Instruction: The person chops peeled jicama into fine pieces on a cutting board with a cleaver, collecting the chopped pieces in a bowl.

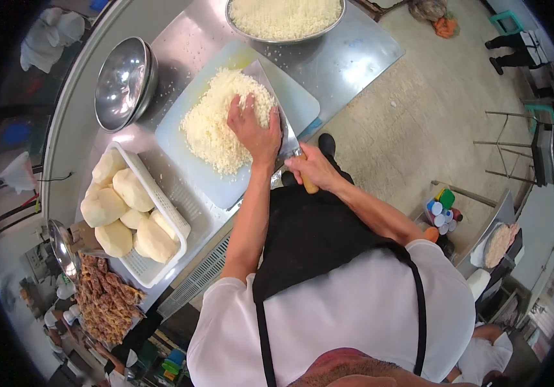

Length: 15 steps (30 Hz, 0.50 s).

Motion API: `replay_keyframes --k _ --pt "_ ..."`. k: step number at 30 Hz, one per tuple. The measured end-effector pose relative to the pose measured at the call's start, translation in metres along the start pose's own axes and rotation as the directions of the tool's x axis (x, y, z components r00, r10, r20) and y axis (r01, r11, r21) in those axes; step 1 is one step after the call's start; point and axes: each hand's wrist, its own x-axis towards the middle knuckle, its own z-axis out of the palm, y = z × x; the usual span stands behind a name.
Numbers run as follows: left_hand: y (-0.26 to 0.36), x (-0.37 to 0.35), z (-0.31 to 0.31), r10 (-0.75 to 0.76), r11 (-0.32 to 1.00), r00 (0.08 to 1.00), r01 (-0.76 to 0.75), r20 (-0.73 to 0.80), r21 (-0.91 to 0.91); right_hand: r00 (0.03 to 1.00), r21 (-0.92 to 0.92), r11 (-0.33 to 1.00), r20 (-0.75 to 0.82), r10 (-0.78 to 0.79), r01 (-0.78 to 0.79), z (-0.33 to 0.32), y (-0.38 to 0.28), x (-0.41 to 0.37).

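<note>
A heap of finely chopped pale vegetable [219,122] lies on the pale blue cutting board [302,106]. My left hand [255,132] rests on the heap's right side with its fingers spread, the outer ones right at the blade. Along that side of the heap is a broad-bladed cleaver [288,132], tilted across the board. Its wooden handle is in my right hand [315,168], fingers wrapped round it near the board's front edge.
A white plastic basket [177,222] holds several large peeled pale root vegetables [131,190]. Nested steel bowls [122,84] stand at the back left. A bowl of chopped pale food [286,18] sits on the steel table [367,45]. Marinated-looking meat pieces [104,300] lie at lower left.
</note>
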Motion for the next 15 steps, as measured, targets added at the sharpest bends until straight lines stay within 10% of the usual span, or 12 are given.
replay_keyframes --k 15 --pt "0.090 0.073 -0.023 0.071 0.980 0.997 -0.069 -0.008 0.189 0.969 0.183 0.983 0.246 -0.034 -0.012 -0.033 -0.084 -0.004"
